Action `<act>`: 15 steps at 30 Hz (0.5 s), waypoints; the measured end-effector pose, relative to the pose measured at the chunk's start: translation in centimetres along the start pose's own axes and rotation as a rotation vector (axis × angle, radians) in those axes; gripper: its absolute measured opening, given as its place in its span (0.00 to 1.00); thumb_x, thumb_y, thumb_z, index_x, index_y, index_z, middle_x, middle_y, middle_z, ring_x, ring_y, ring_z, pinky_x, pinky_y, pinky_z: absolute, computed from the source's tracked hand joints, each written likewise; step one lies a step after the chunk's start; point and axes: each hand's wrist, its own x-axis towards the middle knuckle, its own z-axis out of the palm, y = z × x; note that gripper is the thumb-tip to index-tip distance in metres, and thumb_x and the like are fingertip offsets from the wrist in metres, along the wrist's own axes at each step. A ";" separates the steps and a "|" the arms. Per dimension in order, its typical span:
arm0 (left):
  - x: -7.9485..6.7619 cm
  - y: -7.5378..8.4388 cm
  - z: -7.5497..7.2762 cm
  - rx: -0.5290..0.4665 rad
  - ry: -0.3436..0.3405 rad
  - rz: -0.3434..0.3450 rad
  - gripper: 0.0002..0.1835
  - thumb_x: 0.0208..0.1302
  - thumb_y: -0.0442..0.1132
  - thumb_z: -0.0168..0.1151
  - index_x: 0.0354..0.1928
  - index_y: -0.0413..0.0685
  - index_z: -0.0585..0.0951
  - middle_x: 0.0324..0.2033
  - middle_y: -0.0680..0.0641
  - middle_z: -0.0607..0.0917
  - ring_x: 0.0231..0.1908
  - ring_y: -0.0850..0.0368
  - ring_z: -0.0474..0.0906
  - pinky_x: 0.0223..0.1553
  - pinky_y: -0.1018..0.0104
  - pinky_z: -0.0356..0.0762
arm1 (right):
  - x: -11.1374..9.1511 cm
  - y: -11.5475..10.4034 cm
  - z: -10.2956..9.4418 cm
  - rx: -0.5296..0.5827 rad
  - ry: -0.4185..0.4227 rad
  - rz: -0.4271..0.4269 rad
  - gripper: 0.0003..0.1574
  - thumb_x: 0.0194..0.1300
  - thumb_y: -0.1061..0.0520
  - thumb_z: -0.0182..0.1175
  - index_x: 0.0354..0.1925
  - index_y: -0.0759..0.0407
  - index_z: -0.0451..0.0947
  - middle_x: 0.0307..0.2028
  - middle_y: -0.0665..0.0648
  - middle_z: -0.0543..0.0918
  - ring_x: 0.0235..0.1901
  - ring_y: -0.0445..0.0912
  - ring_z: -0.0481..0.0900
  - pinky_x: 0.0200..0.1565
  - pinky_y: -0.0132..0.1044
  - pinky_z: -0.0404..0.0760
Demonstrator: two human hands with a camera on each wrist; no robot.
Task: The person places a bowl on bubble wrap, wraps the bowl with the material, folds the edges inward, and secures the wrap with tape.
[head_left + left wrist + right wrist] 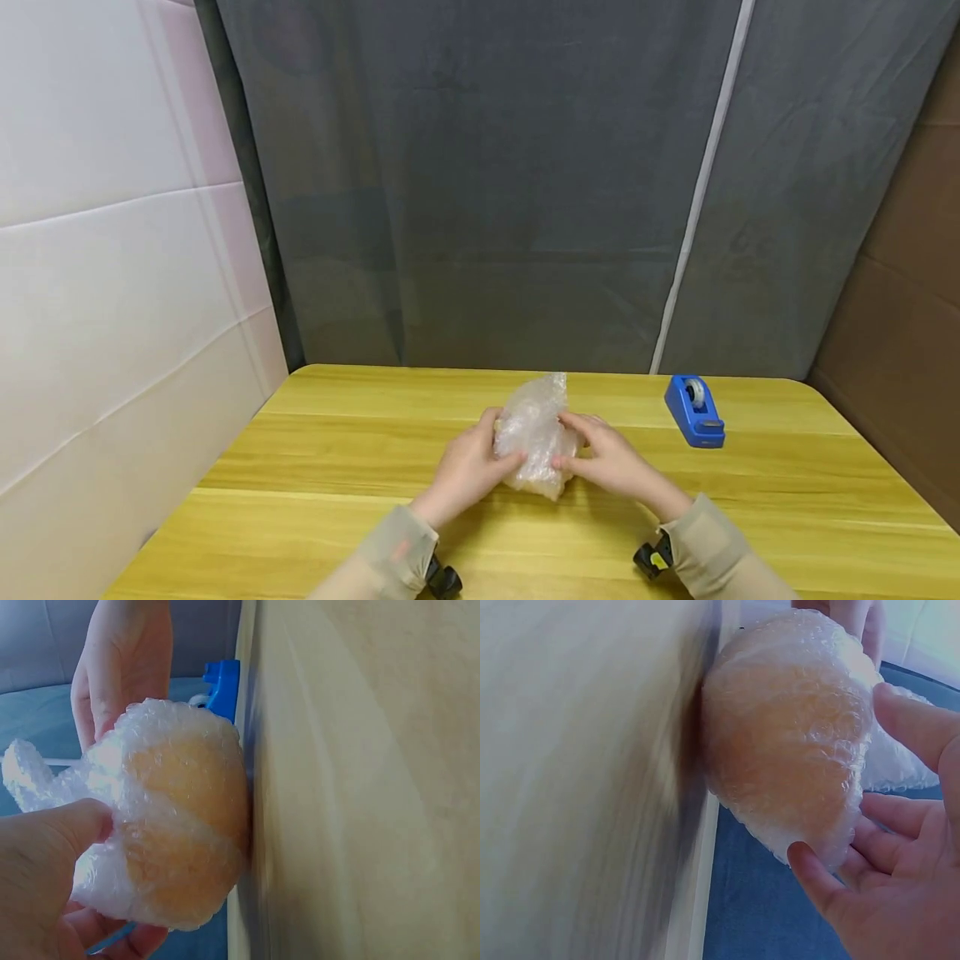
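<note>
A bundle of bubble wrap (534,433) sits on the wooden table, with something orange-tan showing through the clear layers in both wrist views. What is inside cannot be made out. One end of the wrap sticks up loose at the top. My left hand (471,462) holds the bundle from the left, its thumb across the near side and its fingers round the back. On the other side my right hand (611,458) holds it too, thumb and fingers spread about the wrap (791,727).
A blue tape dispenser (695,412) with a roll in it stands at the back right of the table (315,500). Behind the table hangs a dark grey curtain (487,183). A white panel (112,250) is on the left, a brown one (900,317) on the right.
</note>
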 end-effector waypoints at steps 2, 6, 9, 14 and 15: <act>-0.1 0.1 0.1 0.018 0.020 0.012 0.36 0.59 0.50 0.68 0.64 0.43 0.67 0.40 0.45 0.84 0.34 0.55 0.80 0.33 0.61 0.79 | 0.0 -0.1 0.1 0.011 0.007 0.010 0.46 0.61 0.45 0.67 0.67 0.69 0.64 0.61 0.67 0.73 0.55 0.58 0.74 0.56 0.58 0.72; -0.1 0.3 0.4 0.091 0.095 0.087 0.37 0.57 0.49 0.70 0.66 0.45 0.67 0.51 0.42 0.79 0.41 0.50 0.80 0.41 0.54 0.80 | 0.0 0.0 0.2 0.010 0.020 0.007 0.44 0.60 0.45 0.67 0.65 0.68 0.67 0.60 0.67 0.73 0.56 0.59 0.73 0.56 0.57 0.73; -0.1 0.5 0.5 0.177 0.168 0.166 0.37 0.54 0.47 0.73 0.64 0.46 0.68 0.51 0.43 0.74 0.44 0.50 0.76 0.44 0.54 0.77 | 0.0 0.1 0.3 0.004 0.026 0.005 0.42 0.60 0.45 0.67 0.64 0.67 0.68 0.60 0.67 0.73 0.55 0.58 0.73 0.55 0.56 0.74; -0.1 0.9 0.5 0.250 0.202 0.274 0.34 0.54 0.41 0.73 0.62 0.46 0.70 0.48 0.45 0.74 0.47 0.52 0.72 0.48 0.56 0.75 | 0.0 0.3 0.4 0.008 0.029 0.013 0.43 0.61 0.44 0.67 0.64 0.68 0.67 0.61 0.67 0.72 0.57 0.59 0.72 0.56 0.56 0.73; -0.2 1.0 0.5 0.250 0.197 0.288 0.32 0.55 0.40 0.72 0.62 0.45 0.71 0.48 0.45 0.74 0.46 0.52 0.73 0.48 0.57 0.75 | 0.0 0.2 0.5 0.011 0.028 0.016 0.43 0.61 0.44 0.67 0.65 0.68 0.67 0.61 0.67 0.72 0.58 0.59 0.72 0.56 0.56 0.73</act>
